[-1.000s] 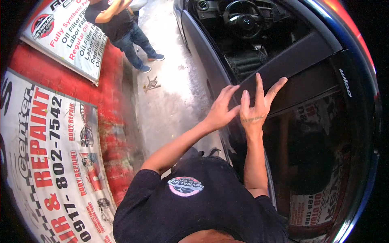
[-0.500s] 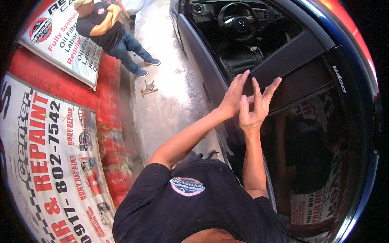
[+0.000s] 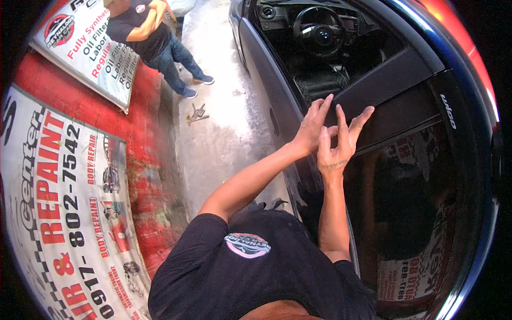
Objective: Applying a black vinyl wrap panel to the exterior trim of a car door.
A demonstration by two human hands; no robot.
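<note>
- Left hand: centre of frame; fingers extended toward the upper right, nothing seen held; its thumb side partly hidden behind the right hand.
- Right hand: just beside and overlapping it in view; thumb and fingers spread wide, no object visible between them; dark mark at the wrist.
- Pillar panel: upper right of centre, beyond the fingertips; long axis slanting from mid-frame to the upper right. The right hand's outer finger appears the nearer; contact cannot be told.
- Panel's appearance: flat, matt, dark grey to black strip, straight-edged, unmarked so far as visible.
- Flanking it: front window opening with steering wheel, upper centre; glossy, reflective rear window, lower right.
- Bystander: upper left, arms folded.
</note>
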